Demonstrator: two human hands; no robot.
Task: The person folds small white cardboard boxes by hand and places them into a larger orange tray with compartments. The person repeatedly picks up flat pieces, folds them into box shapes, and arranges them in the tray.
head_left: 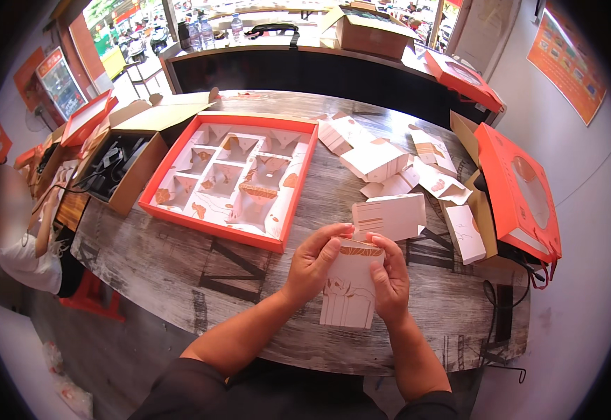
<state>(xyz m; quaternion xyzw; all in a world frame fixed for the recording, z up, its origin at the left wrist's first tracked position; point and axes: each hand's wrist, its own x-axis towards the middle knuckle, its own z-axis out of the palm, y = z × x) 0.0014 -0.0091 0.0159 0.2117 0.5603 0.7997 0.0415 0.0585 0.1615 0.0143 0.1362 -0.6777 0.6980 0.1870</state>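
Observation:
Between my two hands is a small white cardboard box with gold-brown line drawings and a gold-patterned upper end. My left hand pinches its upper left edge, fingers curled behind. My right hand grips the upper right edge, thumb on the front. Just beyond my fingers lies another white box with brown stripes. To the left, a large red gift box stands open, its white printed insert divided into several compartments. More white small boxes lie in a loose pile at the far right.
A red box with a round window rests on a brown carton at the right, a black cable below it. At left is an open carton of dark cables. A person sits beyond. Bottles stand on the back counter.

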